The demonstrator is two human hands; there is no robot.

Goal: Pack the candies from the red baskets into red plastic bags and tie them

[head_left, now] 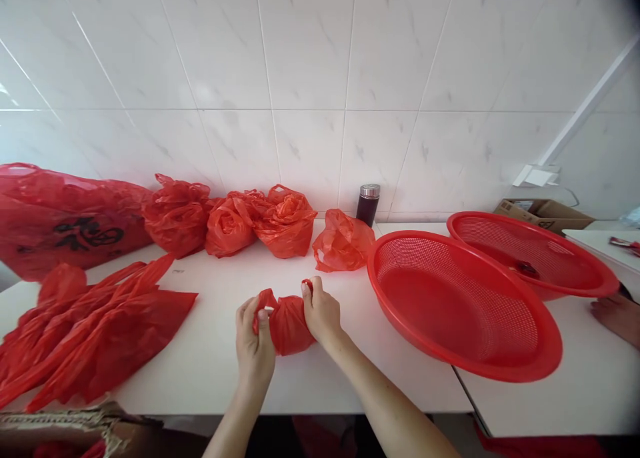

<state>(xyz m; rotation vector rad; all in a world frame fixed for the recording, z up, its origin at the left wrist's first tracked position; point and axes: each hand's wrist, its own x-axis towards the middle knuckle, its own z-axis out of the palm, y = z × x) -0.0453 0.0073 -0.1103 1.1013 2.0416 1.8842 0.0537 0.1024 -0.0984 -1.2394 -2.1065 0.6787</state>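
A small red plastic bag (290, 328), bulging with contents I cannot make out, rests on the white table between my hands. My left hand (256, 331) is closed on one gathered end of it. On the other side, my right hand (320, 311) pinches the opposite twisted end near its top. Just behind stands a loosely filled red bag (345, 241). To the left lies a stack of flat red plastic bags (95, 331).
Several filled red bags (285, 221) line the wall, beside a black flask (369, 205). Two red baskets, a near basket (450, 298) and a far basket (550, 245), overlap at right. A co-worker's hand (617, 315) shows at the right edge. A cardboard box (125, 435) stands front left.
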